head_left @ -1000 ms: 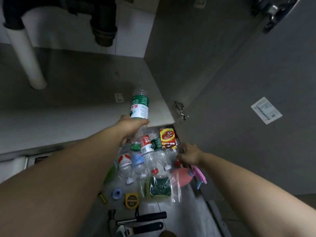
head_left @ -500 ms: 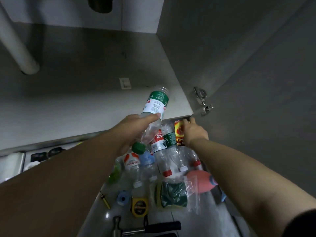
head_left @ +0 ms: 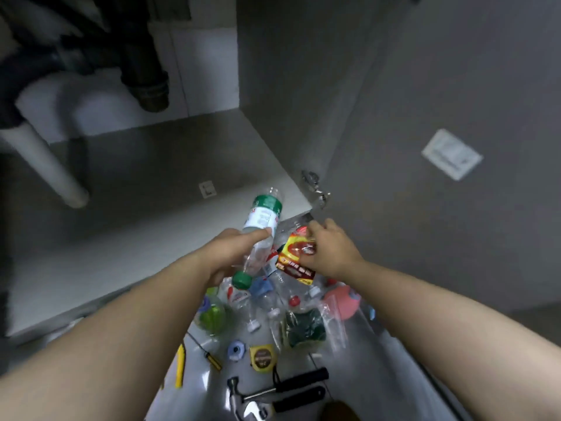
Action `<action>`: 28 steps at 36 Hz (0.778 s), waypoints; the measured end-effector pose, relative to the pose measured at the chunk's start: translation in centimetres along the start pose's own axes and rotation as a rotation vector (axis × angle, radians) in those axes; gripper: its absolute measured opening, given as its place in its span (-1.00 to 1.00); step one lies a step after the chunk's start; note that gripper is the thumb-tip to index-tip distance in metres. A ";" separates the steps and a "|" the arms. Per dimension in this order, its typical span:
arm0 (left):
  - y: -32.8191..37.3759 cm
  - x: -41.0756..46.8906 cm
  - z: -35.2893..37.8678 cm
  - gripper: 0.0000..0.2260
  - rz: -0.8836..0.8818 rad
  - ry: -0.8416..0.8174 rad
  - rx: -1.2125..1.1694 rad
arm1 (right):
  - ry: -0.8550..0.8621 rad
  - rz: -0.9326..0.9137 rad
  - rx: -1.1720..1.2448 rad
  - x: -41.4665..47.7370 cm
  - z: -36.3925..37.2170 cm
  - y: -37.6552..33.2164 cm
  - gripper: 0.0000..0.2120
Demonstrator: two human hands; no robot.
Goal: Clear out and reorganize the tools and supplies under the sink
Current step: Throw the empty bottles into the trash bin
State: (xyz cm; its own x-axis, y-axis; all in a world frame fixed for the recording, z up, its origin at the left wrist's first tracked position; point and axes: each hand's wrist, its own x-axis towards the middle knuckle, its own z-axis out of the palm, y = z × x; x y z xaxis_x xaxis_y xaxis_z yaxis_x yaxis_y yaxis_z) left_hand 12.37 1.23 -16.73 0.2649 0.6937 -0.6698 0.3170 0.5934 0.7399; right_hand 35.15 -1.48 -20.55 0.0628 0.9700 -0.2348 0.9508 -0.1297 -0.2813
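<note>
Room: the inside of an under-sink cabinet, all a bit blurry. There's a bare grey cabinet floor (head_left: 151,177) with a white plastic drain pipe (head_left: 48,165) standing on it at the left, a dark drain trap (head_left: 148,86) hanging at the back, and an open grey cabinet door (head_left: 425,238) on the right with a white paper sticker (head_left: 451,154)
Surface: a pale tiled floor (head_left: 206,396) in front of the cabinet, covered in stuff: a heap of clear plastic bottles (head_left: 258,302), green scouring pads in a clear bag (head_left: 303,328), a yellow tape measure (head_left: 263,358), a black-handled hammer (head_left: 273,387) and a yellow-handled screwdriver (head_left: 209,355)
Left hand: the left hand (head_left: 230,256) is wrapped round a clear water bottle with a green cap and a green-white label (head_left: 261,226), tilted cap-down over the cabinet's front edge
Right hand: the right hand (head_left: 331,250) pinches a red-and-yellow packet (head_left: 296,259), held just beside the bottle and above the heap
Changed: half a second ago that packet was still lying among the bottles with the right hand just reaching it, and now it's lifted clear. The bottle stays in the left hand's grip
</note>
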 end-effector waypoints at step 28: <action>-1.1 -22.2 25.8 -0.48 -0.253 -0.413 0.515 | 0.025 0.584 0.527 -48.7 -2.9 17.9 -0.63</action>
State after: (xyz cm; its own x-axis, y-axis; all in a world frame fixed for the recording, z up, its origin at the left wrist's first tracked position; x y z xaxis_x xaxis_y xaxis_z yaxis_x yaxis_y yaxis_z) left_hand 29.57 -25.39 -4.29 0.4175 0.2876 -0.8620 0.7782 0.3765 0.5026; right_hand 49.99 -50.43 -11.50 0.5210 0.7180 -0.4616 0.4927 -0.6946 -0.5242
